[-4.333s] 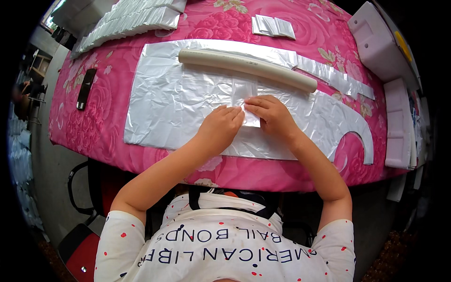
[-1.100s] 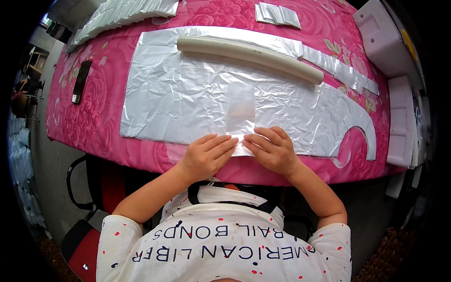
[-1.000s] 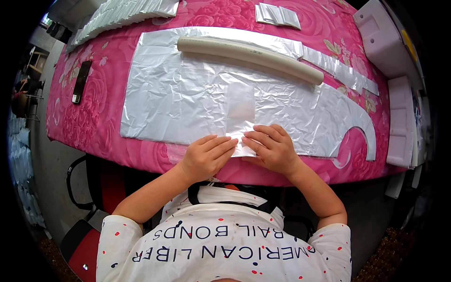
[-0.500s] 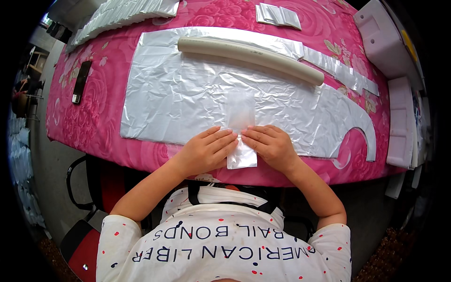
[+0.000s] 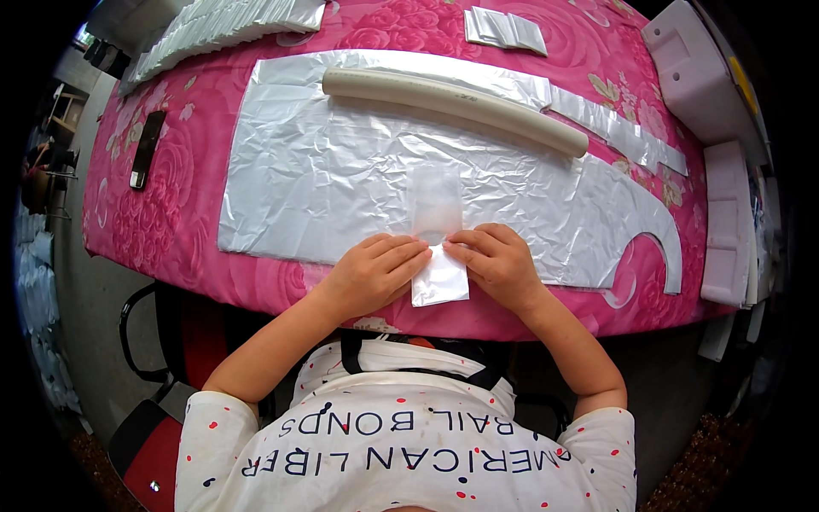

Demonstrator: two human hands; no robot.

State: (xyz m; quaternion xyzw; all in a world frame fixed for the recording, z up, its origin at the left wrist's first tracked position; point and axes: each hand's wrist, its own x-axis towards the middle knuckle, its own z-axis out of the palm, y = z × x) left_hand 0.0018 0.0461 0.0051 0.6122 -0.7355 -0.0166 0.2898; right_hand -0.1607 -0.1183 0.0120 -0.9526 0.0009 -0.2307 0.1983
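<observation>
Close to the table's near edge lies a narrow folded plastic bag [image 5: 440, 280], shiny white at its near end. Its far part is see-through and rests on a large silvery-white plastic sheet [image 5: 299, 188]. My left hand [image 5: 373, 271] pinches the bag's left side with fingers pressed together. From the other side my right hand [image 5: 497, 263] grips it, thumb and fingertips at the right edge. Between my fingertips the bag bends into a small opening or fold. Beyond it, a long cream plastic pipe [image 5: 452, 107] lies across the sheet.
The table wears a pink floral cloth [image 5: 196, 213]. A dark phone [image 5: 148, 149] lies at left. Stacked folded white bags [image 5: 222, 38] sit far left, a smaller pile [image 5: 505, 31] at the back. Foam boxes [image 5: 699, 77] border the right. A red-black chair [image 5: 183, 333] stands lower left.
My right fingers have drawn back slightly and curled more. The bag between my hands now shows a curved gap or fold, and its near end looks a little wider.
</observation>
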